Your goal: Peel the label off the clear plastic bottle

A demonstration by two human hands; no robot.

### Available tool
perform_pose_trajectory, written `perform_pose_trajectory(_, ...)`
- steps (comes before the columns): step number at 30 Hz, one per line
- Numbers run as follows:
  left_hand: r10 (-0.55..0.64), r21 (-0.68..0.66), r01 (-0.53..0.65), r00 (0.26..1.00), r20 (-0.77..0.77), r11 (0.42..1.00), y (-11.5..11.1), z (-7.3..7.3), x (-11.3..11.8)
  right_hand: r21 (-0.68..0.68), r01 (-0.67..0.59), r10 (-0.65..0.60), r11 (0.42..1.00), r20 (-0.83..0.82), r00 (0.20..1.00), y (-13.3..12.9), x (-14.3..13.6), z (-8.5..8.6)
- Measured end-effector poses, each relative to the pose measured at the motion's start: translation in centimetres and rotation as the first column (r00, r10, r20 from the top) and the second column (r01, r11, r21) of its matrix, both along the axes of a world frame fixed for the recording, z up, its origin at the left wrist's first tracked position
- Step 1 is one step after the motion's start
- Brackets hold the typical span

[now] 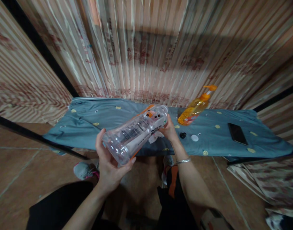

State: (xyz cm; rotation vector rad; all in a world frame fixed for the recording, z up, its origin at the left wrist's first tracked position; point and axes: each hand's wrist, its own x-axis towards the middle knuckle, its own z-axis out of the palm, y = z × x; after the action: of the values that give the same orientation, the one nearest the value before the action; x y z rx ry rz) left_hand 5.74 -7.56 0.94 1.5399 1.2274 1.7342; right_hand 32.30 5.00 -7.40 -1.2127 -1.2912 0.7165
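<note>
A large clear plastic bottle (pixel 137 132) with an orange and white label is held tilted above the cloth-covered table. Around its wide base, at the lower left, my left hand (pixel 110 167) is closed. My right hand (pixel 169 129) grips the far end, its fingers partly hidden behind the bottle. Beneath the bottle lies a crumpled whitish piece (pixel 156 137), perhaps tissue. To the right of my right hand are a small black cap-like piece (pixel 183 135) and a round white disc (pixel 194 138). A pump bottle (pixel 193 111) of yellow-orange liquid stands behind them.
The narrow table (pixel 89 119) wears a blue-grey cloth with yellow patterns. A dark phone (pixel 237 134) lies at its right. Black poles (pixel 41 44) rise at the sides, and a striped curtain (pixel 146 54) hangs behind. My shoes (pixel 83 171) are below the front edge.
</note>
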Motion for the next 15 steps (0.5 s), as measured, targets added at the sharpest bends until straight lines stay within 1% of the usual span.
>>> perform_pose_trajectory(3,-0.024,-0.02,0.024,1.0,0.012,0.999,-0.1,0.09,-0.1,-0.003,-0.039,0.039,0.999,-0.036,0.999,-0.26,-0.03,0.31)
perform_pose_trajectory(6,-0.088,-0.029,0.088,0.996,-0.001,0.996,-0.12,0.14,-0.25,-0.004,-0.073,0.073,0.997,-0.03,0.997,-0.54,0.03,0.56)
perform_pose_trajectory(7,-0.094,-0.025,0.094,0.996,-0.002,0.995,-0.09,0.15,-0.28,-0.001,-0.074,0.074,0.997,-0.024,0.997,-0.6,0.07,0.64)
perform_pose_trajectory(12,0.0,0.0,0.0,1.0,0.001,1.0,0.1,0.2,-0.29,0.045,-0.069,0.069,0.997,-0.01,0.998,-0.41,0.27,0.83)
perform_pose_trajectory(15,0.006,0.008,-0.006,1.0,-0.008,1.0,0.09,0.32,-0.31,0.022,-0.062,0.063,0.998,-0.05,0.997,0.03,0.22,0.76)
